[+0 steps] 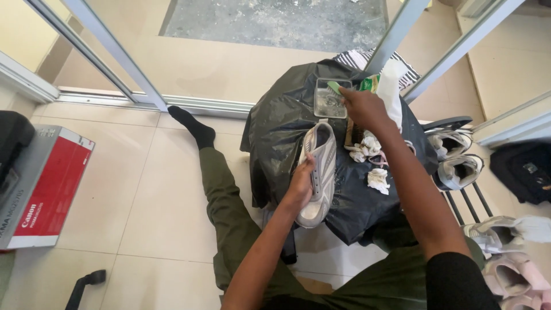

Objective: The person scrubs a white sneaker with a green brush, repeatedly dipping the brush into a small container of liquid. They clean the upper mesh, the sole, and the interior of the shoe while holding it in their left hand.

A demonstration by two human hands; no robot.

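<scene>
Gripping the grey sneaker (319,172) at its side, the left hand (301,185) is pinning it near the black plastic bag's (275,126) middle, while the right hand (361,106) is pinching a green brush (334,87) over the clear tray (329,99) at the bag's far edge.

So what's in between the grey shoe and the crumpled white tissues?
In the head view, only bare black plastic bag lies between the grey shoe and the crumpled tissues.
</scene>
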